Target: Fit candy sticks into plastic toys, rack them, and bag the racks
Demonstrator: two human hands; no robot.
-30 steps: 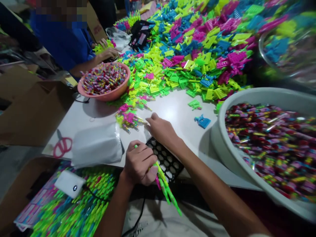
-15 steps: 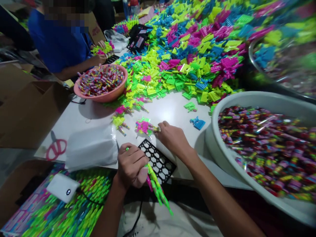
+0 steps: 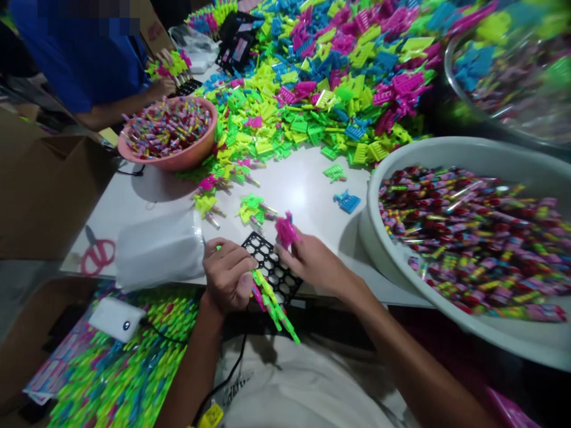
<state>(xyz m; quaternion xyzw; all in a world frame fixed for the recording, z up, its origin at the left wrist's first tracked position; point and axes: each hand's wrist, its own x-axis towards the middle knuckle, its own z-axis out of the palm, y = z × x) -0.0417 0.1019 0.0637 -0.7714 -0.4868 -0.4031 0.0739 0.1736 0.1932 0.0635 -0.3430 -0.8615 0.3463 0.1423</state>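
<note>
My left hand [image 3: 229, 273] is closed around a bunch of green, yellow and pink plastic toy pieces [image 3: 274, 306], which stick out below the fist toward me. In my right hand [image 3: 316, 261], thumb and fingers pinch a pink plastic toy piece [image 3: 286, 229], held over the right side of a black tray with round holes [image 3: 252, 236]. Part of that tray is hidden by both hands. Just beyond it, a green toy piece [image 3: 250, 208] lies on the white table with small patterned tubes attached. A yellow one [image 3: 205, 204] with tubes is to its left.
A large pile of bright toy pieces [image 3: 307, 89] covers the back. Patterned tubes fill a pink bowl [image 3: 196, 156] and a big pale basin [image 3: 370, 220]. At left are plastic bags [image 3: 156, 249], scissors [image 3: 98, 255] and a white power bank [image 3: 116, 319]. Another person's hand [image 3: 160, 88] works behind.
My right hand has lifted the pink toy piece off the table and drawn it back toward me, uncovering the green one. The left hand keeps its bunch. The view has shifted slightly.
</note>
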